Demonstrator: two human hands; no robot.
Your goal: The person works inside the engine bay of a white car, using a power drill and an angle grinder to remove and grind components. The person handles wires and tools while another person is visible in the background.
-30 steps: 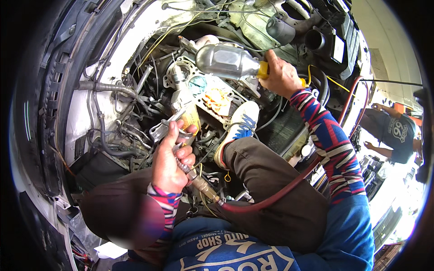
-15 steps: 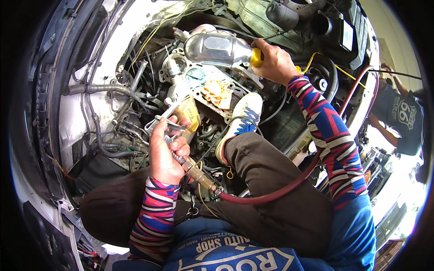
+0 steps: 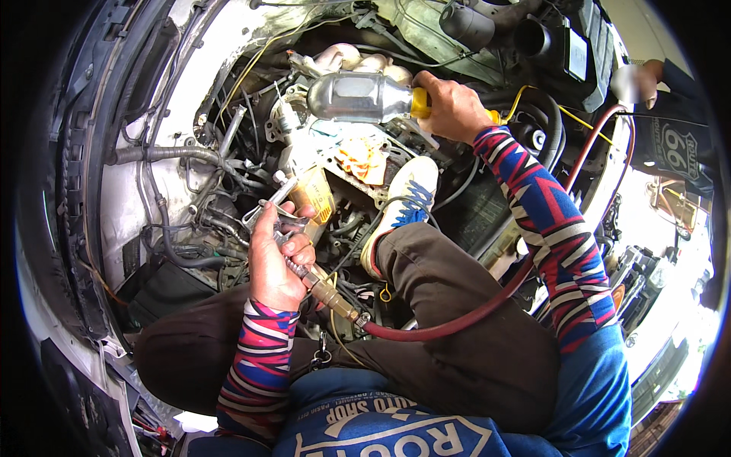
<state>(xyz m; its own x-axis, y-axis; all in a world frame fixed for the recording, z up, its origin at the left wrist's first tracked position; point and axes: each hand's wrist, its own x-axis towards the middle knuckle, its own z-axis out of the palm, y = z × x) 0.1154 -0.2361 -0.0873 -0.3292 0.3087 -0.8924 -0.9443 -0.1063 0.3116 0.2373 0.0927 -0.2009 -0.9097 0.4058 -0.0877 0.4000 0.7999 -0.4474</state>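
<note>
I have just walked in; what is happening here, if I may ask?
A person has one shoe in an engine bay. The right hand grips a lamp by its yellow handle, out over the engine. The left hand holds what looks like an air gun joined to a red hose. An orange rag lies on the engine. Another person is at the right edge.

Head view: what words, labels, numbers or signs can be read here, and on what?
I won't copy wording, but print stands here:
Blue shirt: white lettering, upside down, large parts legible.
Co-worker's shirt: white print and number, legible.
Yellow pack: dark print, too small.
White label on black box: unreadable.
</note>
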